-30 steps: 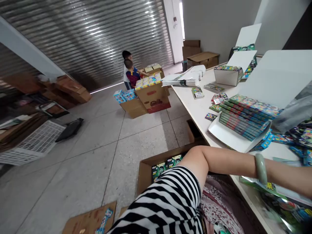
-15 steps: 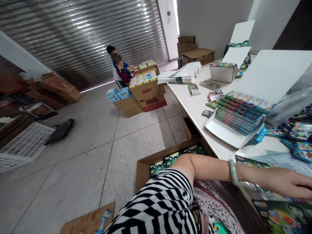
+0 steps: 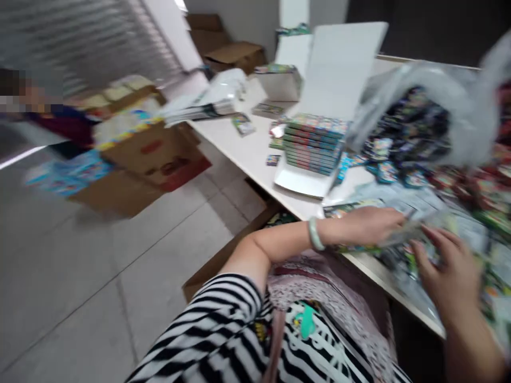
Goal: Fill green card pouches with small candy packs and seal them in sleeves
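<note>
1. Both hands sit at the near edge of the white table (image 3: 255,154); the frame is motion-blurred, so fine detail is soft.
2. Left hand (image 3: 369,226), green bangle (image 3: 315,234) on the wrist, lies palm-down on a flat green printed pack (image 3: 351,210) at the table's near edge. Fingers look pressed together and extended; can't tell if they grip anything.
3. Right hand (image 3: 451,266) is just beside the left, fingers spread and curled over a clear plastic sleeve (image 3: 403,234) and the printed sheets under it. Touching; a pinch can't be confirmed.
4. Open white box (image 3: 303,183) holding a stack of colourful packs (image 3: 315,143) stands further in from the near edge, lid flap up.
5. Clear bag of loose dark packets (image 3: 411,122) lies toward the table's right side, beyond the hands.
6. Brown carton (image 3: 159,154) with more boxed goods stands on the floor off the table's left edge; a person (image 3: 59,119) is beside it, blurred.
</note>
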Demonstrator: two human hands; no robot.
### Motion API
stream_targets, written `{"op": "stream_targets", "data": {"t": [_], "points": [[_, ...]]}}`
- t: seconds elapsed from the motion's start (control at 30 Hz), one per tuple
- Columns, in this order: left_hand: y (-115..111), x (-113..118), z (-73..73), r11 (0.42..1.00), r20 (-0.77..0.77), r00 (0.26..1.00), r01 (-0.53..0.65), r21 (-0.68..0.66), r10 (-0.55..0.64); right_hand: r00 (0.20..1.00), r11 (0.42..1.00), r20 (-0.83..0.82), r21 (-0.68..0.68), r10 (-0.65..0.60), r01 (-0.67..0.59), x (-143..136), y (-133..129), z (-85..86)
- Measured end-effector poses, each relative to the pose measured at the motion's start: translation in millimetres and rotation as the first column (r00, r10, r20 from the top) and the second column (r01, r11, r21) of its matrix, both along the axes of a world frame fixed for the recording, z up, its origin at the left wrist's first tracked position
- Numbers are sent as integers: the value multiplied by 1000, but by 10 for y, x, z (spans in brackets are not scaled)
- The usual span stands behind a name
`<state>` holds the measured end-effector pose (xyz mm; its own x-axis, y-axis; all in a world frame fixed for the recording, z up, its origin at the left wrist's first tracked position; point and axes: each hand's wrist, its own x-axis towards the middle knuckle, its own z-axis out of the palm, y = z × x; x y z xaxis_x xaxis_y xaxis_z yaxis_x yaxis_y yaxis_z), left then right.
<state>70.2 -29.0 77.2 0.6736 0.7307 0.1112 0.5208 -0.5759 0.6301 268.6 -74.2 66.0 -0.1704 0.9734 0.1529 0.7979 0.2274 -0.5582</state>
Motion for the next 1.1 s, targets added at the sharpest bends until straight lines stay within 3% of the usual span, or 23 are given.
{"op": "stream_targets", "data": {"t": [0.07,0.17,0.33,0.47,0.53,0.6,0.67,0.77,0.8,0.87,1.0,1.1], "points": [[24,-26,-85,1000,83,996,-27,14,25,986,987,-156,139,-59,81,12,13,-222],[73,-48,-174,997,138,989,-62,47,55,958,980,-287,190,-4,61,-2,117,-411],[75,-65,-128,999,180,984,-13,44,5,948,944,-316,300,-41,141,6,196,-327],[89,-58,-115,998,182,983,-25,52,15,892,975,-450,168,-54,144,45,209,-295],[97,-58,-137,996,165,986,-33,86,18,811,987,-576,37,-105,154,61,207,-299],[98,-62,-162,991,147,989,-22,128,3,701,989,-698,-127,-145,78,84,196,-282],[96,-63,-181,985,118,992,14,172,-35,623,956,-765,-279,-162,-94,116,184,-243],[99,-53,-187,965,52,991,106,240,-121,650,835,-747,-443,-143,-325,164,186,-187],[102,-48,-180,955,34,989,131,265,-145,677,815,-724,-468,-133,-341,177,194,-178],[104,-46,-150,933,15,989,136,333,-150,712,834,-690,-464,-128,-299,203,214,-173],[88,-93,-93,853,-38,999,34,521,-17,666,898,-739,-357,-103,-257,265,240,-155],[76,-149,-156,822,-118,993,67,566,0,657,905,-753,-290,-15,-311,279,240,-122]]}}
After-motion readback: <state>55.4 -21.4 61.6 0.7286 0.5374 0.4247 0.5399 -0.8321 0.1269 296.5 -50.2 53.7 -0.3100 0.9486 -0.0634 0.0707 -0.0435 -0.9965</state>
